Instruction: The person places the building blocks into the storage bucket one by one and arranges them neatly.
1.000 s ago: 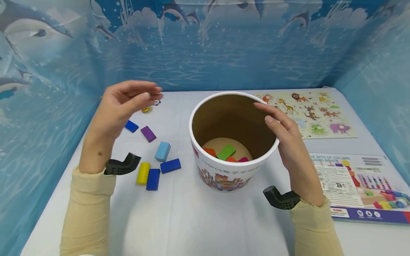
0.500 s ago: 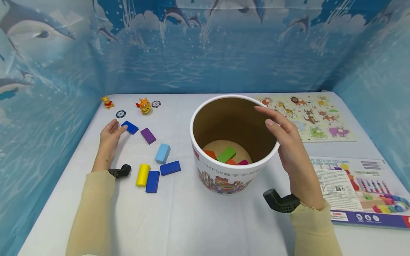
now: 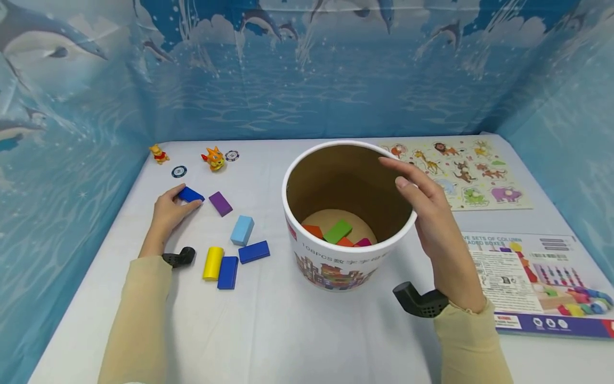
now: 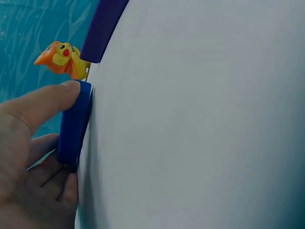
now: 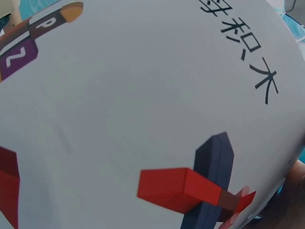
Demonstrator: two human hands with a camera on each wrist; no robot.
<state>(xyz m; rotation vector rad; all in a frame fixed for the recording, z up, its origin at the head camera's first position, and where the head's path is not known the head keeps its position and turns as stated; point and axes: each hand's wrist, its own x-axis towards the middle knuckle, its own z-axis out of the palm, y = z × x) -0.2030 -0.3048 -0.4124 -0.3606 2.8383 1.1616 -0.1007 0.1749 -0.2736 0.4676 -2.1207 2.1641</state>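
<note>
My left hand pinches a blue block at the far left of the table. In the left wrist view the thumb presses one end of this blue block, and the fingers lie at its other end. My right hand holds the right side of a large white bucket; its index finger and thumb reach over the rim, and other fingers are hidden. Green, orange and magenta blocks lie on the bucket's floor, among them a green block. The right wrist view is mostly the bucket's printed wall.
Between left hand and bucket lie a purple block, a light blue block, a yellow cylinder and two more blue blocks. Toy figures and chips stand behind. An animal puzzle board and a boxed toy set lie right.
My left hand has come down from above the table to the far-left blue block and now pinches it. My right hand has stayed at the bucket's rim.
</note>
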